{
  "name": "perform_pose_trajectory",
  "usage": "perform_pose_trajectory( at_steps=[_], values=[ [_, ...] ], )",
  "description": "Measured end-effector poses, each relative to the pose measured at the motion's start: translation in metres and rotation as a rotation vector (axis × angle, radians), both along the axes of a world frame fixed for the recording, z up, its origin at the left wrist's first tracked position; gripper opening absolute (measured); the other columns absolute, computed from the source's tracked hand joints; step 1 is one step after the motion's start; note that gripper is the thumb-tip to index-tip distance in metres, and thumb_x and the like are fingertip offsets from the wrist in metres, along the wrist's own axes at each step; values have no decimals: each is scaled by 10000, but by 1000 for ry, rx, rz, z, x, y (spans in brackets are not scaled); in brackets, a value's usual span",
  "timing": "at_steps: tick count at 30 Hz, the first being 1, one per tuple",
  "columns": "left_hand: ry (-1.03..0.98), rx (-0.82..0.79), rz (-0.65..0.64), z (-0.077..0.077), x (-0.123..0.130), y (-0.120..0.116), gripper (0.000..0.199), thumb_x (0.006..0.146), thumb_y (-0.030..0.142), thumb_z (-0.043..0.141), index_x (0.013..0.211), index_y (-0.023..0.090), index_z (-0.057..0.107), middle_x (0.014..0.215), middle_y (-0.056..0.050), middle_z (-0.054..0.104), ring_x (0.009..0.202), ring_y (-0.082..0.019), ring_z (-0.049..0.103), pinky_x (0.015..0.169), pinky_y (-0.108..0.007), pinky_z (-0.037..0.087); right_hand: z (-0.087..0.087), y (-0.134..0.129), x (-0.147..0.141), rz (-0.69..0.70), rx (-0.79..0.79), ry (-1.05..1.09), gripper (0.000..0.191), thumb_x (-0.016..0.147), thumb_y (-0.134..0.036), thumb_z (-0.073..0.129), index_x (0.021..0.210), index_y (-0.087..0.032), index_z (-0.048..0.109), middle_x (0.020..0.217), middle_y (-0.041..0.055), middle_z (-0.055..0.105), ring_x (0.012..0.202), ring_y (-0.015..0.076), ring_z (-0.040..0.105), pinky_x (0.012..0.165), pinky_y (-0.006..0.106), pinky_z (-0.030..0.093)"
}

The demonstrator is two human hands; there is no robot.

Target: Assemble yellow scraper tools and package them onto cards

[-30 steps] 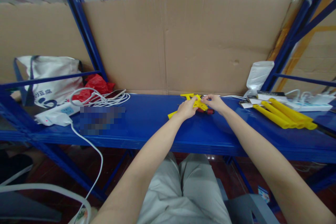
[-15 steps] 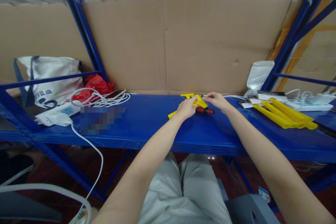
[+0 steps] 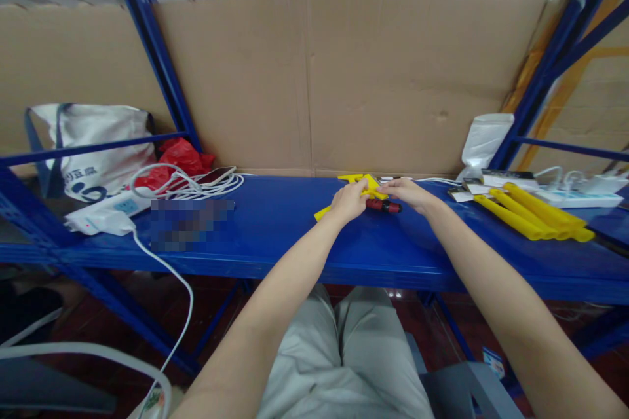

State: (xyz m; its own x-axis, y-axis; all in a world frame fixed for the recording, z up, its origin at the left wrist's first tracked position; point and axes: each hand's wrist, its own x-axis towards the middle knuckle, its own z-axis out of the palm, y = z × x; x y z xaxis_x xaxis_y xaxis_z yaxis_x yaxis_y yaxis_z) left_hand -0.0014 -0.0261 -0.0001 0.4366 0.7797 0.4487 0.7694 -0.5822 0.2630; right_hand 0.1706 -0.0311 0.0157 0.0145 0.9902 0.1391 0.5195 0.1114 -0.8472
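My left hand [image 3: 350,201] is closed around a yellow plastic part [image 3: 374,188] with a broad head, above the blue shelf. At that part's right end, the fingertips of my right hand [image 3: 410,194] are pinched together and touch its edge; anything small between them is hidden. A red tool handle with a black end [image 3: 384,206] lies just below the yellow part, perhaps a screwdriver. More yellow plastic shows at the left hand's wrist side [image 3: 322,213] and behind its fingers. A small dark-and-white item [image 3: 390,178] lies just behind my right fingers.
Several yellow tubes [image 3: 535,213] with cards lie right on the blue shelf [image 3: 275,222], near a white power strip [image 3: 580,198]. To the left are a cloth bag [image 3: 103,150], a red bag [image 3: 181,157], coiled white cables [image 3: 211,186] and another power strip [image 3: 125,207]. Cardboard [image 3: 236,85] stands behind.
My right hand has moved slightly left and down, its fingertips now against the yellow part's edge. The yellow part has turned a little in my left hand.
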Motion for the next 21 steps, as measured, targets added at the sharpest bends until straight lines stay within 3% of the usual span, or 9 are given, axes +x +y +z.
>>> perform_pose_trajectory(
  at_steps=[12, 16, 21],
  values=[
    [-53, -30, -32, -5, 1, 7, 389, 870, 233, 508, 1252, 282, 561, 1274, -27, 587, 1189, -213, 526, 1011, -357, 404, -3, 4, 2, 49, 28, -70, 168, 724, -310, 604, 719, -151, 656, 754, 22, 678, 725, 131, 572, 699, 236, 425],
    [-58, -49, -32, -5, 2, 7, 386, 863, 244, 523, 1243, 296, 571, 1280, -16, 585, 1201, -210, 521, 1019, -349, 398, -5, 11, 12, -34, 141, -275, 245, 798, -326, 527, 826, -139, 683, 870, 64, 700, 808, 162, 603, 745, 252, 448],
    [-88, -59, -41, -5, 2, 7, 378, 858, 237, 529, 1230, 271, 589, 1283, -27, 585, 1205, -204, 519, 1026, -331, 392, -15, 27, 52, -273, 233, -708, 290, 799, -299, 524, 1004, -178, 689, 1046, 104, 681, 978, 219, 602, 839, 316, 452]
  ],
)
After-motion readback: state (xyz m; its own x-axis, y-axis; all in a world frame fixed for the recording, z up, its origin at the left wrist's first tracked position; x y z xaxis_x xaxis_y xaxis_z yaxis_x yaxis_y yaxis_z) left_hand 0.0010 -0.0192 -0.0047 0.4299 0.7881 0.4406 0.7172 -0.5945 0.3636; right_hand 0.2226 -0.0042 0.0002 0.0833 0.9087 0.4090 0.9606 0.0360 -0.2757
